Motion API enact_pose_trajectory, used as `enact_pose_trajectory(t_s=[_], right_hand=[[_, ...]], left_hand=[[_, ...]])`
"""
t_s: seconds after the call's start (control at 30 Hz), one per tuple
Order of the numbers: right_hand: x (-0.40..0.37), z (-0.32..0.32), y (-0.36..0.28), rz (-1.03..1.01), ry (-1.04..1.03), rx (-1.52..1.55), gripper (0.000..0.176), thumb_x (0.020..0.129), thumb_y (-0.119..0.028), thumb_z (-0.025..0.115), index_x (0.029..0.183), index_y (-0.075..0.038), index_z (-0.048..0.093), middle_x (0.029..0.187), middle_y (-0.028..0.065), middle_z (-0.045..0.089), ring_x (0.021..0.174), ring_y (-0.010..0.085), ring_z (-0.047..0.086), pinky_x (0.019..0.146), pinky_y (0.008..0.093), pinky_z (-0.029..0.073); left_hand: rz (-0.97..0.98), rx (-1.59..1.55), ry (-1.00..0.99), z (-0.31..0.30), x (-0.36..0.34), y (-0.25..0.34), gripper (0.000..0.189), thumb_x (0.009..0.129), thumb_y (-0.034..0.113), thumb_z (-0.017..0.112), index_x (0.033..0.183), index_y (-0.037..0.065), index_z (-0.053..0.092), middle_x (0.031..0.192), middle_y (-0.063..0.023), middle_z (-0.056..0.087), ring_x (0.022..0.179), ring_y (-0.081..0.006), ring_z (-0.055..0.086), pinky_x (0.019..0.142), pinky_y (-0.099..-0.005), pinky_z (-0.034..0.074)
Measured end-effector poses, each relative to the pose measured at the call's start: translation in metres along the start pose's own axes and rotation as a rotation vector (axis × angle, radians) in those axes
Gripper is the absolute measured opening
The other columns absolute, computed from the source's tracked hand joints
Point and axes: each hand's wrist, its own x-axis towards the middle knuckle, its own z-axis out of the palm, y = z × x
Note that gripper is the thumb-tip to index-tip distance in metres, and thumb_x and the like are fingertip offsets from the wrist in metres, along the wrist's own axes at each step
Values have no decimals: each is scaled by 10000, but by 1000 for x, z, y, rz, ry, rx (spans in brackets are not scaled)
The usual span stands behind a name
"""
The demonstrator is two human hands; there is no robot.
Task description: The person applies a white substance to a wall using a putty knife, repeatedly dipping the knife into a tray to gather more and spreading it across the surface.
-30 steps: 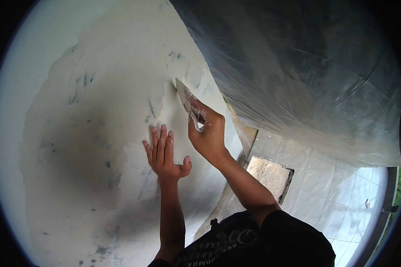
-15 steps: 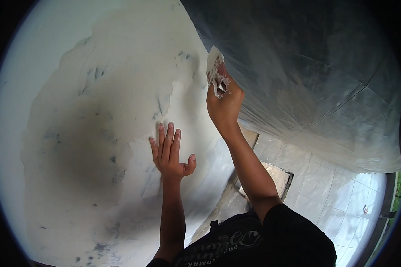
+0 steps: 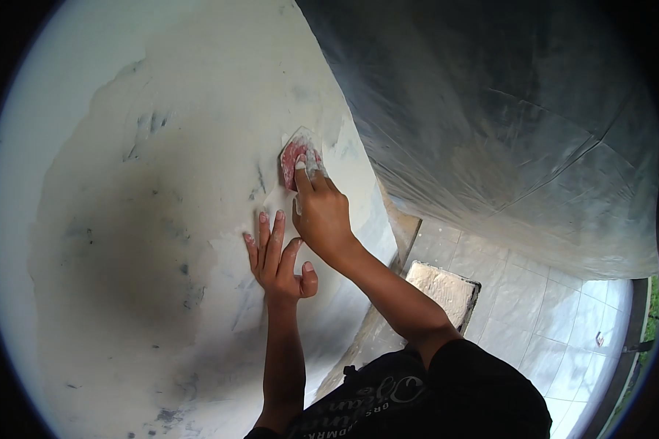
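My right hand (image 3: 324,218) grips a putty scraper (image 3: 293,159), red and smeared with white filler, with its blade against the pale wall (image 3: 220,132). Just below and to the left, my left hand (image 3: 277,265) rests on the same wall, its fingers spread and the index finger bent. Whitish fingertips show on both hands. Around them the wall surface carries a large beige-grey patch with dark marks and some lighter smears.
A dark-edged tray of white filler (image 3: 441,291) stands on the tiled floor (image 3: 505,307) below my right forearm. Grey plastic sheeting (image 3: 505,124) hangs along the right side of the wall. Some grass (image 3: 653,311) shows at the far right.
My right hand has come left and down from the wall's right edge, bringing the scraper onto the wall above my left hand. The left index finger has bent; that hand stays in place.
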Motion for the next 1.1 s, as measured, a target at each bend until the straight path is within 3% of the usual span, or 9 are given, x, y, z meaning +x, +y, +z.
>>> enact_pose_trajectory(t_s=[0.1,0.3,0.47,0.53,0.57,0.7,0.87,0.97,1.1], right_hand=[[-44,-29,-1,47,-164,141,509,697,47,656,1195,76,554,900,224,639,765,370,659,685,385,558],[-34,-62,32,265,25,398,505,751,44,615,1248,95,544,918,259,662,707,339,654,669,344,527],[47,-32,47,244,197,125,462,754,50,608,1212,91,567,849,227,651,715,327,649,636,371,525],[61,-7,50,99,256,-32,416,743,30,634,1153,89,592,826,219,638,711,337,653,622,406,517],[60,2,44,133,106,-83,443,735,9,644,1168,71,572,895,231,637,765,363,652,635,438,523],[-8,13,12,83,20,-37,535,719,-13,673,1233,41,535,962,245,630,823,380,655,653,429,547],[-59,-27,6,154,-36,217,565,754,33,634,1303,35,502,969,261,640,795,366,668,667,388,561],[-4,-35,26,155,241,211,499,777,56,622,1268,57,536,865,235,641,671,329,635,604,369,505],[48,-27,40,166,255,43,443,763,40,624,1201,57,560,857,225,634,700,362,635,641,419,517]], left_hand=[[3,-32,59,2,-3,-1,382,875,323,378,855,17,605,1304,-265,557,1316,-461,424,1145,-569,147],[31,-66,100,3,-4,-3,407,874,339,397,1042,7,563,1302,-290,545,1301,-475,435,1137,-578,153],[33,-34,75,3,0,-2,462,880,348,400,1138,-1,559,1307,-289,542,1301,-474,436,1134,-586,151],[41,-24,71,3,-1,-3,475,882,350,400,1168,-1,543,1316,-288,535,1302,-472,434,1132,-589,153],[40,-17,70,3,-1,-3,490,884,352,400,1199,-2,527,1325,-287,527,1304,-470,432,1130,-593,154],[36,-28,139,6,-4,-4,523,890,376,392,1248,4,478,1327,-273,530,1302,-438,451,1160,-525,157],[42,-128,160,10,-8,-12,644,881,425,419,1354,-7,360,1407,-308,420,1332,-497,370,1134,-595,117],[29,-124,148,8,-9,-9,642,881,426,419,1358,0,361,1407,-306,422,1332,-497,370,1130,-599,119],[34,-99,127,8,-5,-8,629,885,415,415,1361,8,362,1405,-307,422,1327,-502,375,1128,-598,127]])
